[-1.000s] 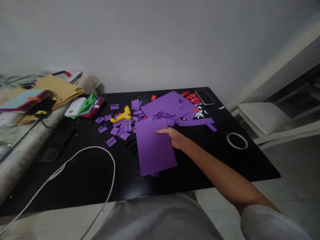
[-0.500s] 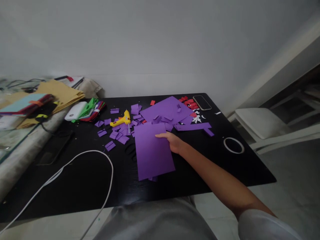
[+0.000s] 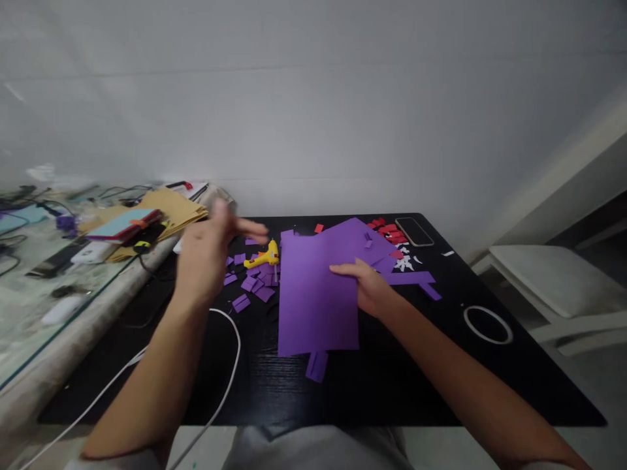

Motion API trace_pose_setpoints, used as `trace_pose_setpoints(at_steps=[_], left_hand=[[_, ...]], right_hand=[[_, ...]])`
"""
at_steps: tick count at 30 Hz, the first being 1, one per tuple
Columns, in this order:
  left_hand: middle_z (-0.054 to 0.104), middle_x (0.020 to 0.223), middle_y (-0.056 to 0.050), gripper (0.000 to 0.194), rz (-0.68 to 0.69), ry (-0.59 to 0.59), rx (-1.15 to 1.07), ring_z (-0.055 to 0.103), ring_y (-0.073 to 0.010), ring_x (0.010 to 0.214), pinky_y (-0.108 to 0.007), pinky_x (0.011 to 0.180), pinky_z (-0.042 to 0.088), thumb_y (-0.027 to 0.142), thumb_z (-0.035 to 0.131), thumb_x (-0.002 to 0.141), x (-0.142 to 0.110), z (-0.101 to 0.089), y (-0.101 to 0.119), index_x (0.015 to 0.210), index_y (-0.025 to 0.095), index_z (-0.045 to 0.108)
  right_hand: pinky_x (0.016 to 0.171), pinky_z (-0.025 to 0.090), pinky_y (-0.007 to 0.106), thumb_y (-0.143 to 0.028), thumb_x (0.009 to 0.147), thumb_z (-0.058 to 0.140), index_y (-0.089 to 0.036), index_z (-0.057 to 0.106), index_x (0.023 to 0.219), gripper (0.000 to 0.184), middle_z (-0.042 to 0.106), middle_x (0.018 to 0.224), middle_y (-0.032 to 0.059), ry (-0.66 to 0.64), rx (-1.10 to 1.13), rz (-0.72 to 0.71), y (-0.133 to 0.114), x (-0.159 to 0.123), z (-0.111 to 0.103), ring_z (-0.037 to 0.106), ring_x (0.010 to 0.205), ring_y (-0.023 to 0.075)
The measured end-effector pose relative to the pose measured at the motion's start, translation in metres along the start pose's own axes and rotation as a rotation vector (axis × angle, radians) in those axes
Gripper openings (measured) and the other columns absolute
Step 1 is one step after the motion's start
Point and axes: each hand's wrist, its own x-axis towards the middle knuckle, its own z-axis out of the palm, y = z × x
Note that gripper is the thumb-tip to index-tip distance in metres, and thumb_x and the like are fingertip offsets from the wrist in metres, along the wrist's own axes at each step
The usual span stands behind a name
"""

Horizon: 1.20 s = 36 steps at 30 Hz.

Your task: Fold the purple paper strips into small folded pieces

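Observation:
My right hand (image 3: 367, 284) grips a purple sheet of paper (image 3: 316, 307) by its right edge, thumb on top, held over the black table. Raised at the left, my left hand (image 3: 208, 245) is blurred; its fingers point right, apart from one another, with nothing seen in them. Beyond it lies a yellow glue gun (image 3: 264, 256) on a scatter of small folded purple paper pieces (image 3: 264, 292). One folded purple piece (image 3: 317, 367) shows below the sheet's lower edge. Behind the sheet is a larger purple sheet (image 3: 355, 228), partly covered.
Red paper bits (image 3: 392, 232), white scraps (image 3: 404, 261) and a phone (image 3: 415, 232) lie at the back right. A white ring (image 3: 488, 324) is near the right edge. A white cable (image 3: 238, 346) loops at the left, beside a cluttered glass-topped surface (image 3: 29, 313). A white chair (image 3: 543, 274) stands at right.
My left hand has come into view from the left and is raised over the table. The purple sheet, still in my right hand, has turned slightly. The view has shifted.

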Motion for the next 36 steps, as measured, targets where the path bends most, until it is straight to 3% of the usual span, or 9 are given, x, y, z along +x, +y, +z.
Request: trace_pose_setpoints(at_steps=[2, 4, 7, 10, 14, 18, 24, 30, 36], left_hand=[[0.076, 0.090, -0.006, 0.042, -0.006, -0.070, -0.075, 0.070, -0.0239, 0.091, -0.039, 0.091, 0.055, 0.053, 0.057, 0.097, 0.006, 0.007, -0.001, 0.097, 0.016, 0.078], [0.077, 0.093, -0.006, 0.034, -0.013, -0.156, -0.186, 0.070, -0.0239, 0.093, -0.036, 0.087, 0.056, 0.049, 0.066, 0.091, 0.009, 0.017, -0.003, 0.105, 0.019, 0.077], [0.076, 0.091, -0.006, 0.034, -0.041, -0.183, -0.315, 0.070, -0.0244, 0.091, -0.036, 0.082, 0.057, 0.046, 0.066, 0.090, 0.008, 0.032, -0.010, 0.109, 0.019, 0.076], [0.076, 0.094, -0.006, 0.039, -0.055, -0.193, -0.387, 0.069, -0.0245, 0.088, -0.035, 0.078, 0.057, 0.051, 0.064, 0.091, 0.003, 0.042, -0.018, 0.112, 0.020, 0.074], [0.074, 0.103, -0.008, 0.053, -0.088, -0.348, -0.523, 0.069, -0.0222, 0.085, -0.032, 0.070, 0.056, 0.063, 0.056, 0.093, -0.003, 0.053, -0.024, 0.126, 0.023, 0.067], [0.071, 0.115, -0.008, 0.055, -0.089, -0.371, -0.588, 0.069, -0.0216, 0.099, -0.029, 0.080, 0.056, 0.058, 0.070, 0.086, -0.005, 0.063, -0.024, 0.129, 0.024, 0.062], [0.075, 0.102, -0.007, 0.041, -0.189, -0.321, -0.537, 0.072, -0.0183, 0.082, -0.026, 0.073, 0.058, 0.047, 0.077, 0.083, 0.000, 0.051, -0.018, 0.111, 0.018, 0.068], [0.075, 0.090, -0.005, 0.042, -0.222, -0.222, -0.467, 0.070, -0.0172, 0.065, -0.026, 0.058, 0.057, 0.050, 0.076, 0.082, 0.001, 0.028, -0.008, 0.110, 0.019, 0.069], [0.071, 0.086, -0.003, 0.035, -0.203, -0.271, -0.403, 0.066, -0.0144, 0.066, -0.022, 0.058, 0.053, 0.046, 0.079, 0.081, -0.002, 0.031, -0.004, 0.100, 0.018, 0.069]], right_hand=[[0.078, 0.059, 0.039, -0.021, 0.068, 0.084, -0.016, 0.073, 0.097, 0.032, 0.076, 0.090, 0.0059, -0.050, -0.048, -0.151, -0.028, -0.002, 0.016, 0.072, 0.076, 0.0216], [0.084, 0.059, 0.042, -0.025, 0.069, 0.084, -0.016, 0.072, 0.099, 0.034, 0.076, 0.095, 0.0071, -0.089, -0.109, -0.279, -0.051, -0.002, 0.032, 0.073, 0.083, 0.0236], [0.089, 0.058, 0.045, -0.029, 0.071, 0.083, -0.017, 0.070, 0.098, 0.032, 0.076, 0.098, 0.0071, -0.054, -0.176, -0.428, -0.068, 0.003, 0.050, 0.073, 0.090, 0.0250], [0.087, 0.059, 0.043, -0.032, 0.075, 0.079, -0.018, 0.069, 0.099, 0.029, 0.076, 0.099, 0.0071, 0.008, -0.232, -0.531, -0.063, 0.009, 0.058, 0.072, 0.092, 0.0247], [0.085, 0.059, 0.041, -0.036, 0.079, 0.075, -0.018, 0.069, 0.100, 0.028, 0.076, 0.102, 0.0080, 0.100, -0.372, -0.621, -0.044, 0.014, 0.061, 0.071, 0.094, 0.0250], [0.090, 0.057, 0.041, -0.040, 0.079, 0.076, -0.019, 0.072, 0.102, 0.031, 0.077, 0.104, 0.0066, 0.093, -0.517, -0.727, -0.033, 0.019, 0.060, 0.070, 0.098, 0.0241], [0.093, 0.058, 0.041, -0.036, 0.080, 0.078, -0.021, 0.072, 0.108, 0.033, 0.076, 0.105, 0.0058, -0.110, -0.607, -0.709, -0.047, 0.009, 0.052, 0.070, 0.100, 0.0228], [0.090, 0.060, 0.039, -0.037, 0.087, 0.073, -0.023, 0.071, 0.111, 0.028, 0.073, 0.108, 0.0068, 0.102, -0.649, -0.842, -0.081, -0.018, 0.033, 0.070, 0.100, 0.0209], [0.087, 0.062, 0.040, -0.042, 0.086, 0.075, -0.022, 0.070, 0.111, 0.033, 0.072, 0.108, 0.0076, 0.018, -0.651, -0.797, -0.076, -0.018, 0.038, 0.070, 0.099, 0.0213]])
